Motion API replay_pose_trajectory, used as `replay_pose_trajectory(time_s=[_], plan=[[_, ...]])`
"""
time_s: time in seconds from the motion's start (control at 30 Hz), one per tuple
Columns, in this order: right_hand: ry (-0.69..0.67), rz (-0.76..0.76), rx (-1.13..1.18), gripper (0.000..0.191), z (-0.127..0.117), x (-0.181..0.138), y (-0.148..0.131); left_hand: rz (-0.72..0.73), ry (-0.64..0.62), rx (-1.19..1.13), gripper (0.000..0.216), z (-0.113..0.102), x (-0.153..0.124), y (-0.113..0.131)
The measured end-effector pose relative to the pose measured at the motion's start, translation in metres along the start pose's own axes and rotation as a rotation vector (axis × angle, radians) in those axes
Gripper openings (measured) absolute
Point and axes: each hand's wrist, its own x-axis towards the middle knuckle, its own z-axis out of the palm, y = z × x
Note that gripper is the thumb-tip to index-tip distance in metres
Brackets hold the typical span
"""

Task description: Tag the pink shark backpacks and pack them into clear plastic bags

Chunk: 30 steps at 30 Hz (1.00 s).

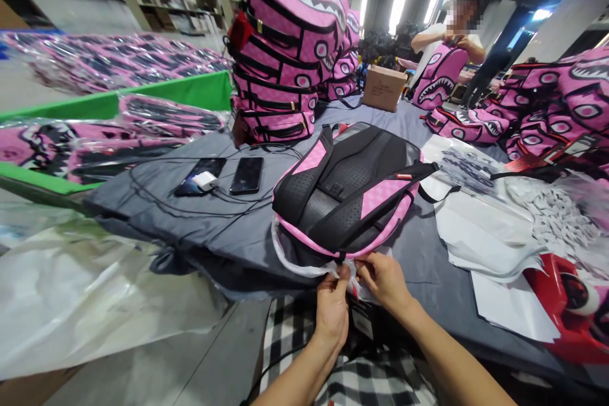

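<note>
A pink and black backpack (349, 193) lies straps-up on the grey cloth-covered table (209, 222), its near end sitting in white and clear wrapping (297, 260). My left hand (332, 307) pinches the wrapping at the bag's near edge, fingers closed on it. My right hand (384, 279) sits just beside it and grips the same wrapping, thumb and fingers closed. Both hands nearly touch below the bag's bottom edge.
Two phones (246, 175) with cables lie left of the bag. A stack of pink backpacks (285, 57) stands behind, more at far right (552, 101). White paper sheets (490, 235) lie to the right. Clear plastic bags (85, 292) lie left. A person (451, 44) handles a backpack beyond a cardboard box (383, 86).
</note>
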Motion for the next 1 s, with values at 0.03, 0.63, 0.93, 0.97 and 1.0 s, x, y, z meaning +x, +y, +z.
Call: replay_pose_trajectory(time_s=[0.03, 0.63, 0.93, 0.97, 1.0], plan=[[0.024, 0.002, -0.033, 0.019, 0.001, 0.000, -0.001, 0.009, 0.012, 0.003, 0.062, 0.000, 0.001, -0.001], [-0.067, -0.031, -0.104, 0.030, -0.011, 0.003, -0.028, 0.040, -0.041, 0.037, 0.067, -0.011, -0.004, -0.002], [0.469, -0.368, -0.444, 0.034, 0.021, -0.008, -0.055, 1.351, 0.071, 1.093, 0.026, -0.071, -0.013, 0.053], [0.481, -0.362, -0.456, 0.033, 0.023, -0.006, -0.055, 1.422, 0.035, 1.207, 0.032, -0.069, -0.006, 0.065], [0.480, -0.364, -0.457, 0.032, 0.024, -0.004, -0.054, 1.450, -0.025, 1.300, 0.033, -0.065, 0.001, 0.076]])
